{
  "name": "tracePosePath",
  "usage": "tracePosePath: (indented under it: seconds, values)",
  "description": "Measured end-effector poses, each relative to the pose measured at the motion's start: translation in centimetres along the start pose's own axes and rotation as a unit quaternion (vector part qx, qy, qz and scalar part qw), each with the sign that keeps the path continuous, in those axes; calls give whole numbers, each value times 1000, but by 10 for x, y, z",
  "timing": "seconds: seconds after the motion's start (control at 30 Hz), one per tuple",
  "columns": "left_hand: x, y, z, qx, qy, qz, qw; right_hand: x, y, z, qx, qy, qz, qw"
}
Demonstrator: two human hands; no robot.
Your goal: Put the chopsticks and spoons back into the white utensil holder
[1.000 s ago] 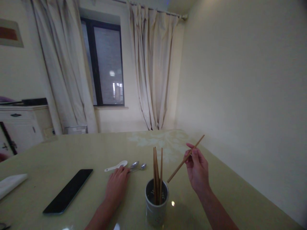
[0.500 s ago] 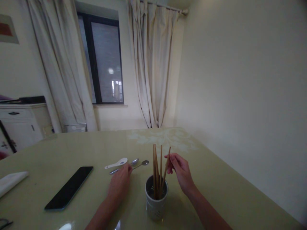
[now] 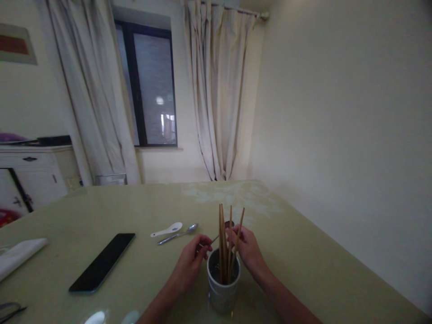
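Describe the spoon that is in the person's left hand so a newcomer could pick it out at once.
On the pale green table, find the white cup of wooden chopsticks near the front edge. Just behind it the left hand pinches a metal spoon by its handle, bowl raised toward the right hand. Unlike the white ceramic spoon and the other metal spoon, it is off the table.

No legible text, label or number anywhere.
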State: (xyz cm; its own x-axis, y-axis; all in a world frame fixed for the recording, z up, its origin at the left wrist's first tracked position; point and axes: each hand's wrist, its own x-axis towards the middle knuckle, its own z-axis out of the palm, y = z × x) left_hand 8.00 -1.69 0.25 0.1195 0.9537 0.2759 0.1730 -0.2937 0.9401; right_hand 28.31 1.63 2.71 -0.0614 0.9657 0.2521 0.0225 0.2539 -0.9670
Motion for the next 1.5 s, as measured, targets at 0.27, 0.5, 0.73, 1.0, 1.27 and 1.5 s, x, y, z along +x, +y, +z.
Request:
tracePosePath:
  seconds: [0.27,0.5,0.73,1.0,1.27,1.5]
  values:
    - [8,-9,-13,116,33,15,993,6,-10,-10,26,82,-76,993]
    - [14,-35,-64,490,111,18,864,23,-28,-63,84,293,-149,941]
    - [13,-39,-64,583,79,-22,808,12,-51,-64,256,284,-141,913]
    - [6,-22,-60,569,82,-22,818,-15,-54,-23,98,63,-121,986]
    - [9,-4,-37,376,128,10,918,-15,-46,-23,72,-3,-109,991]
    - [2,15,0,108,73,11,991,1,-18,-15,138,17,1,990]
